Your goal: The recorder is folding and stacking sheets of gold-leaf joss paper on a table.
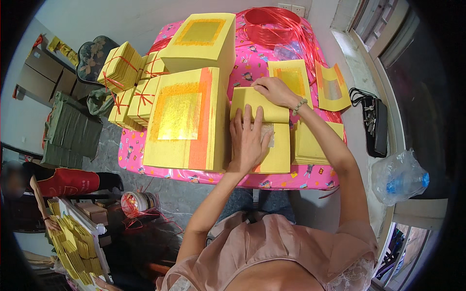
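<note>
In front of me lies a folded sheet of yellow paper (274, 111) on a yellow sheet with a shiny patch (279, 150). My left hand (250, 143) rests flat on these, fingers stretched out over the lower edge of the fold. At the top edge of the folded paper is my right hand (277, 91), fingers curled in and pressed against it; a bead bracelet circles the wrist. Left of my hands stands a tall stack of yellow paper (179, 119) with orange and gold-coloured printing. A second tall stack (199, 34) rises behind it.
The table has a pink patterned cover (242, 68). Tied yellow bundles (119, 65) sit at left, coiled red strapping (272, 29) at the back. More yellow paper (315, 140) lies right. A black pouch (374, 126) is on the sill. Another person (68, 182) works lower left.
</note>
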A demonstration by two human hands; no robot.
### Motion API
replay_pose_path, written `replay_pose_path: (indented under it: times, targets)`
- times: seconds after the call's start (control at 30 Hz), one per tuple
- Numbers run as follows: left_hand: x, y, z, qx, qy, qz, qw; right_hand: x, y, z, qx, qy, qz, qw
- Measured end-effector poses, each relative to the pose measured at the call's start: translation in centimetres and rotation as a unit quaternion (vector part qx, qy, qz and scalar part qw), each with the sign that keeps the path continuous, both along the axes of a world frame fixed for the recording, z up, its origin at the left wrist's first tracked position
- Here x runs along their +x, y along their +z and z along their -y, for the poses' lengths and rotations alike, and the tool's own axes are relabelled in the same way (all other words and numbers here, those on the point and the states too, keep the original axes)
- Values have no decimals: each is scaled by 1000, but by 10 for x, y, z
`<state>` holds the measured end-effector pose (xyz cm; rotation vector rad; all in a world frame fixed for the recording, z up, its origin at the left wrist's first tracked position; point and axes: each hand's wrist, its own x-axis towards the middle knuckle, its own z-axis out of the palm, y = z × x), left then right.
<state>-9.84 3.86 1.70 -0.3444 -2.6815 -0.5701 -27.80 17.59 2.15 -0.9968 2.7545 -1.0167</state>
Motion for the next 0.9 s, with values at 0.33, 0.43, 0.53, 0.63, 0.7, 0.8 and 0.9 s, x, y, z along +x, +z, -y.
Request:
replay_pose_path:
  times: [0.33,0.43,0.53,0.63,0.7,0.8,0.9]
  targets:
    - [-1,-2,1,21,-18,-9,1000,7,-3,-1,-25,-4,-8,1000]
    - [-2,-2,1,20,-19,-17,999,7,-1,-1,14,1,-13,1000]
    - [-3,-5,0,38,-30,-20,999,9,1,-2,16,3,-1,1000]
    - [-3,-4,0,31,-34,-17,999,8,-5,-2,7,0,-10,1000]
    - [-5,-7,-1,33,-40,-20,998,8,-6,-2,9,-1,-10,1000]
    - [-5,-8,0,32,-42,-18,998,10,-5,-2,8,1,-13,1000]
    - [-4,-5,0,26,-38,-11,999,11,-7,-2,0,5,-23,1000]
